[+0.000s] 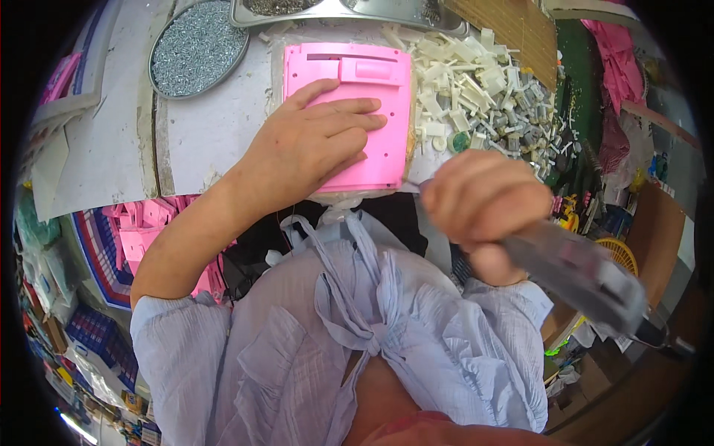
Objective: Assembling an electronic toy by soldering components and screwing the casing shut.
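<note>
On the worktable in front of me lies a pink plastic panel [390,134] with a long slot, a raised rectangle near its far edge and several small holes. My left hand [316,137] rests on it, fingers spread and pressed to its surface. In my right hand [483,197] is a grey electric screwdriver [573,267], gripped and blurred by motion. Its tip end points left, close to the panel's near right corner; whether it touches cannot be made out.
A round dish [199,48] of small silvery screws stands at the far left. Behind the panel is a metal tray [335,10] with small parts. White plastic pieces [468,82] and grey metallic parts [528,111] lie heaped at right. Pink parts fill a blue basket [97,253] below the table's left edge.
</note>
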`<state>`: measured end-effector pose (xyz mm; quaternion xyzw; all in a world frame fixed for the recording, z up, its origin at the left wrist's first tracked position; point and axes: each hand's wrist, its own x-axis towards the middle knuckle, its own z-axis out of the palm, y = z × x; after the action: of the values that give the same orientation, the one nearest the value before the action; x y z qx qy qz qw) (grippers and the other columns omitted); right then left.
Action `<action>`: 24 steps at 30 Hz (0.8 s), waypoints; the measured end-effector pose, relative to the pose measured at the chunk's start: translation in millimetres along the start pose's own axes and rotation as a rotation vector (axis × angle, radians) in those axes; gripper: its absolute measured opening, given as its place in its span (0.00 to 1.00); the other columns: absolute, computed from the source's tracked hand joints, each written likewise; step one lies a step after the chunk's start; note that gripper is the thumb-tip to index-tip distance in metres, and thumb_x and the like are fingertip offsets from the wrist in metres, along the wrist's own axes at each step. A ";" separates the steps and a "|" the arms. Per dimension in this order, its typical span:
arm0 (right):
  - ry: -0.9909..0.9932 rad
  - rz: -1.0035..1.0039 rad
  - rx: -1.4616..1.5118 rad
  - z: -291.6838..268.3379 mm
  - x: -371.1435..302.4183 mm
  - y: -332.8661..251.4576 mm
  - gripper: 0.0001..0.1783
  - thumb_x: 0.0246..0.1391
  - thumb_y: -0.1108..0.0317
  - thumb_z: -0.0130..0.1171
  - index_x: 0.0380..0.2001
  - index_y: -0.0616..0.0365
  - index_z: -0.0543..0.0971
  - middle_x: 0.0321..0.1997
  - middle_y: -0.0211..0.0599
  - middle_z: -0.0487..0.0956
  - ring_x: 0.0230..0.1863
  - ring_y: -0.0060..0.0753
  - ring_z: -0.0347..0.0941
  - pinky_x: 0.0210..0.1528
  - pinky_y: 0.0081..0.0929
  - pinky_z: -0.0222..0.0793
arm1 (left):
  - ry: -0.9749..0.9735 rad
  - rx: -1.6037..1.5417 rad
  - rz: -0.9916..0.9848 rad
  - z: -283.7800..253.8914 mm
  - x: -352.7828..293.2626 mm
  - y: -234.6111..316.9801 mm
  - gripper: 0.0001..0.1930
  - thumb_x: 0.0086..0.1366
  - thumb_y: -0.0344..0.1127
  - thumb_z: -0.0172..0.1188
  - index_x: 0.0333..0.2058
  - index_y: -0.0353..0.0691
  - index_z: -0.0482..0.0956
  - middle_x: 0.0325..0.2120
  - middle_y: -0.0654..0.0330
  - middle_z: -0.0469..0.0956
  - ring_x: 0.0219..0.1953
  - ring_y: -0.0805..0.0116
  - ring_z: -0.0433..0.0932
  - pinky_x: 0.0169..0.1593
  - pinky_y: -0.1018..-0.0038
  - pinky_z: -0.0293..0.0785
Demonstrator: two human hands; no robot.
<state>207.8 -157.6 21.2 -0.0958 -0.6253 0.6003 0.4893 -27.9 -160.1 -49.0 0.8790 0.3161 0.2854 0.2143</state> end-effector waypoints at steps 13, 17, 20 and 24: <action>-0.008 0.005 -0.175 -11.6 32.6 16.4 0.12 0.57 0.67 0.64 0.26 0.56 0.70 0.17 0.34 0.73 0.16 0.33 0.70 0.25 0.35 0.74 | 0.023 -0.043 -0.013 -0.1 4.0 -5.0 0.06 0.61 0.32 0.63 0.37 0.41 0.78 0.52 0.63 0.82 0.61 0.64 0.77 0.68 0.52 0.62; -0.002 0.009 -0.171 -18.6 42.4 36.0 0.08 0.48 0.78 0.64 0.25 0.60 0.73 0.17 0.38 0.74 0.18 0.37 0.74 0.23 0.30 0.74 | 0.025 -0.057 -0.024 -1.9 0.9 -1.8 0.03 0.61 0.32 0.58 0.33 0.41 0.76 0.50 0.62 0.83 0.61 0.66 0.76 0.69 0.53 0.61; -0.019 0.054 -0.289 -14.0 40.4 36.2 0.14 0.59 0.65 0.64 0.28 0.56 0.69 0.16 0.34 0.72 0.16 0.33 0.69 0.25 0.36 0.73 | 0.017 -0.078 -0.028 -2.4 1.3 -1.7 0.03 0.61 0.32 0.57 0.33 0.42 0.76 0.50 0.62 0.82 0.61 0.66 0.76 0.69 0.53 0.61; -0.068 0.067 -0.097 -38.1 61.3 29.0 0.10 0.57 0.69 0.62 0.29 0.57 0.70 0.17 0.33 0.71 0.19 0.34 0.69 0.27 0.39 0.73 | 0.025 -0.065 -0.027 -3.6 2.7 -3.0 0.02 0.62 0.32 0.57 0.33 0.42 0.75 0.50 0.61 0.82 0.61 0.66 0.76 0.69 0.54 0.60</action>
<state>191.1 -81.6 19.5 -0.1197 -0.6663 0.5884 0.4421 -29.8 -155.4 -47.0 0.8636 0.3214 0.3036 0.2425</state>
